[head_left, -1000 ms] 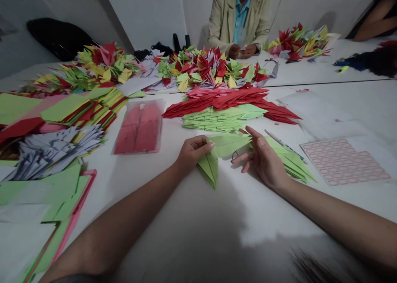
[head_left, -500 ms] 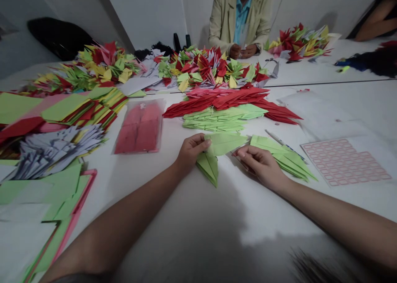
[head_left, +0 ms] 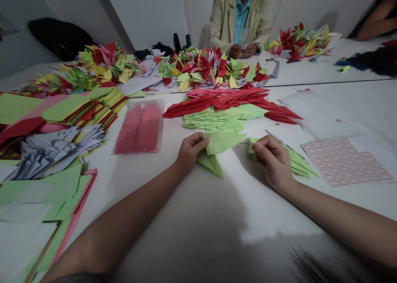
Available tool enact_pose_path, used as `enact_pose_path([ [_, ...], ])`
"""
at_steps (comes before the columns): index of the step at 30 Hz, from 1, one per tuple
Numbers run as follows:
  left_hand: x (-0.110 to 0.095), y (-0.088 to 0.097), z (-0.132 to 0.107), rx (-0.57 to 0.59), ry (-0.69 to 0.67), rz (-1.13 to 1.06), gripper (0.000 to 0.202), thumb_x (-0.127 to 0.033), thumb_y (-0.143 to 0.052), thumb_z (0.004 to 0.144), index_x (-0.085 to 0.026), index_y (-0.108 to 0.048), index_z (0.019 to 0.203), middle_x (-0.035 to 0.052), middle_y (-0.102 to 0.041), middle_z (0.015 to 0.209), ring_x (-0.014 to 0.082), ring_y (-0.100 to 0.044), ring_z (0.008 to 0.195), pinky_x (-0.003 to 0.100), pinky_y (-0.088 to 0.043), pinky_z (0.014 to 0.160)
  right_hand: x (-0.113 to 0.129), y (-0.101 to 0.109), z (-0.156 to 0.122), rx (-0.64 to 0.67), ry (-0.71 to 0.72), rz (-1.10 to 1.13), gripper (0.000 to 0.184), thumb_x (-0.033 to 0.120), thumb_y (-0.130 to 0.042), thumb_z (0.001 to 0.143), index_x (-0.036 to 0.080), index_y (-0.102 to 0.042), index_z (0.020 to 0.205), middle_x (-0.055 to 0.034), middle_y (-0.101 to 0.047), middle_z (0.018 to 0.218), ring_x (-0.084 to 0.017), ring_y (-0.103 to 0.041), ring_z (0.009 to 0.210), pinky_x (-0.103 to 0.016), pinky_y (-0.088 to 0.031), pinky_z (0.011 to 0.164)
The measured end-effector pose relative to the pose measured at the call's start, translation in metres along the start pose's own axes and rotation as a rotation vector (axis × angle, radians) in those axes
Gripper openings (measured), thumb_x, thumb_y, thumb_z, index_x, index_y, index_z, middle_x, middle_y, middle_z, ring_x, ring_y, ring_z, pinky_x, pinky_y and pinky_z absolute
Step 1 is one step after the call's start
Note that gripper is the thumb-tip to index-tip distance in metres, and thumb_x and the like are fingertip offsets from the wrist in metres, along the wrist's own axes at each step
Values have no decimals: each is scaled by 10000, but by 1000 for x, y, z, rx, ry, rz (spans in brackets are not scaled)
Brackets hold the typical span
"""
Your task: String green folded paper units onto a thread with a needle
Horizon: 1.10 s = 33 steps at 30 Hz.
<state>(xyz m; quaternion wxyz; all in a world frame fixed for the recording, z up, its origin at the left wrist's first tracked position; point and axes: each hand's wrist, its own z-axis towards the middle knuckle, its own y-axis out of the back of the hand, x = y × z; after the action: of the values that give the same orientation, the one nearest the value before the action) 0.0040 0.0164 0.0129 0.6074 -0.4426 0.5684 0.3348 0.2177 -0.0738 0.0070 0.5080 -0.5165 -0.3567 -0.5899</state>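
My left hand (head_left: 192, 148) is closed, pinching green folded paper (head_left: 225, 141) between thumb and fingers. A second green folded piece (head_left: 212, 163) hangs below it, its tip pointing down. My right hand (head_left: 274, 161) is closed in a pinch to the right of the paper. A thin dark thread (head_left: 247, 151) loops beside its fingertips, and a faint line runs toward the green paper; the pinched end itself is hidden. Partly behind my right hand lies a fan of green folded papers (head_left: 299, 163) with a pen (head_left: 279, 139) along it.
Stacked green (head_left: 214, 118) and red folded papers (head_left: 229, 97) lie ahead. A clear packet of red paper (head_left: 139, 128) sits left, near coloured paper piles (head_left: 62, 150). A label sheet (head_left: 344, 162) lies right. Across the table sits a person (head_left: 240, 22) beside heaped paper shapes (head_left: 204, 65).
My right hand has moved right, away from the green paper, and now covers part of the green fan. The hanging green piece has swung slightly up and right. My left hand has barely moved.
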Motion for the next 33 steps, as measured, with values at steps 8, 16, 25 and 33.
enact_pose_path([
  [8, 0, -1, -4, 81, -40, 143, 286, -394, -748, 725, -136, -627, 705, -3, -577, 656, 106, -515, 635, 224, -390, 614, -4, -4, -5, 223, -74, 18, 582, 407, -733, 783, 294, -417, 1258, 25, -499, 756, -115, -418, 547, -221, -330, 432],
  [16, -1, -3, -6, 139, -118, 248, 256, -386, -735, 740, -150, -645, 699, 5, -585, 707, 117, -523, 680, 235, -408, 648, 2, -10, -2, 125, -114, 23, 862, 375, -798, 699, 373, -319, 1416, -103, -430, 1424, -95, -594, 604, -216, -439, 371],
  [25, -3, -2, -8, 428, -405, 622, 495, -496, -619, 823, -177, -595, 1200, 130, -606, 1202, 275, -536, 1134, 418, -399, 1018, 0, -8, -3, 92, -303, -14, 373, 483, -747, 749, 143, -631, 649, -42, -632, 547, -117, -506, 411, -257, -424, 410],
  [33, -4, -9, -10, 571, -442, 919, 690, -634, -734, 651, -186, -560, 1146, 114, -614, 1118, 308, -544, 1083, 538, -217, 1125, 0, -6, 0, -25, -177, 39, 312, 418, -704, 812, 180, -642, 619, -23, -622, 560, -131, -515, 427, -305, -468, 478],
])
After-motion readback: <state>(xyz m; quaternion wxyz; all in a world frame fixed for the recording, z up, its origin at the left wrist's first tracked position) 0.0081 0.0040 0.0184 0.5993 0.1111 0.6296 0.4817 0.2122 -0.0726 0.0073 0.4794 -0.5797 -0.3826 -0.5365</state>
